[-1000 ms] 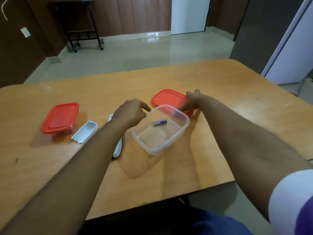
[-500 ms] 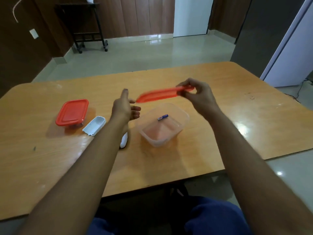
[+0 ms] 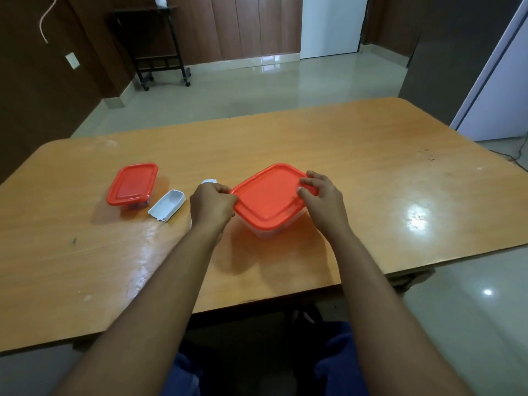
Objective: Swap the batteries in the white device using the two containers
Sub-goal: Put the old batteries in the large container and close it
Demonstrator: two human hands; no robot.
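Left hand (image 3: 213, 205) and right hand (image 3: 321, 197) each pinch opposite edges of the red lid (image 3: 270, 200); it sits on its container (image 3: 264, 232).

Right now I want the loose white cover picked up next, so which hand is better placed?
Left. The left hand is on the lid's left edge, nearest the cover; the right hand is across the container.

A black cart (image 3: 160, 47) stands on the tiled floor (image 3: 257, 90) against the wood-panelled wall (image 3: 228, 24). A white cord (image 3: 45, 21) hangs at far left, above a wall socket (image 3: 72, 60). A white door (image 3: 330, 24) lies beyond.
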